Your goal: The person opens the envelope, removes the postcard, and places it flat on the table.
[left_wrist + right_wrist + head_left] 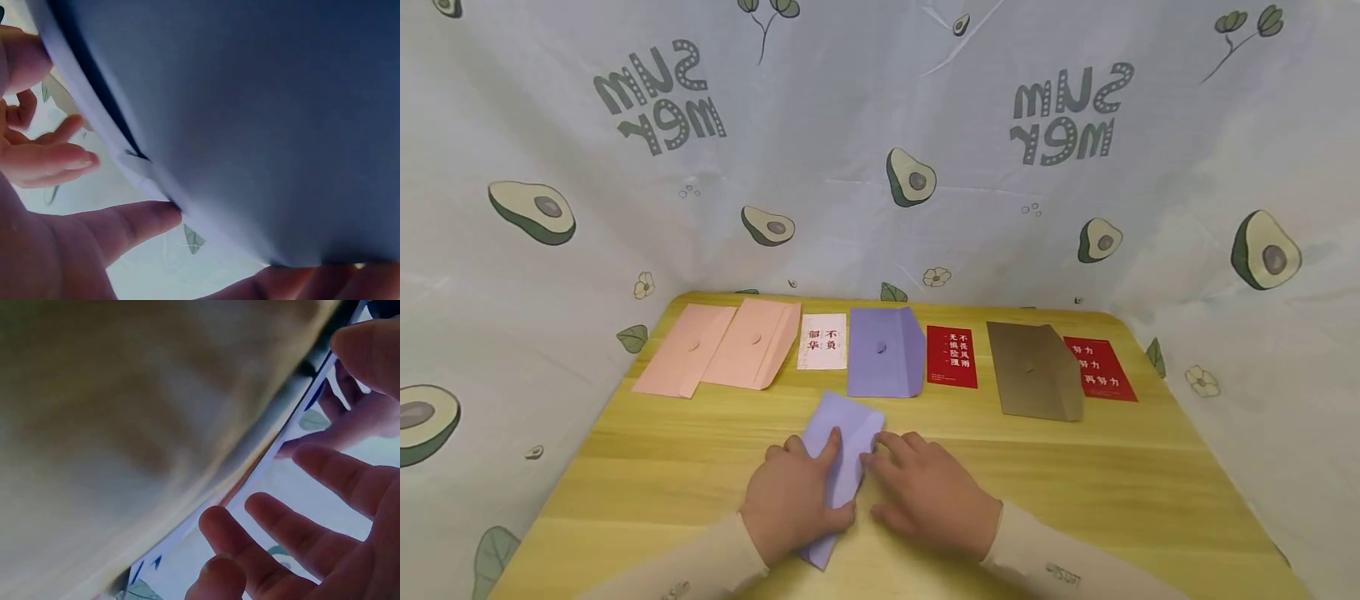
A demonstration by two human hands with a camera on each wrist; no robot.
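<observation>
A light purple envelope (835,421) lies slanted on the near middle of the table, its flap edge toward the right. My left hand (793,496) holds it from the left: the index finger is extended across the surface, the thumb lies lower down on it, and other fingers are at its left edge. In the left wrist view the index fingertip (169,214) touches the envelope's folded edge. My right hand (928,492) is at the right edge, its fingertips close to the flap. The right wrist view shows those fingers (269,519) spread and loosely bent.
Along the back lie two pink envelopes (681,350) (752,342), a white card (811,354) with red characters, a second purple envelope (872,367), a red card (943,371), a brown envelope (1022,387) and another red card (1112,379). A patterned curtain (850,125) hangs behind the wooden table (700,467).
</observation>
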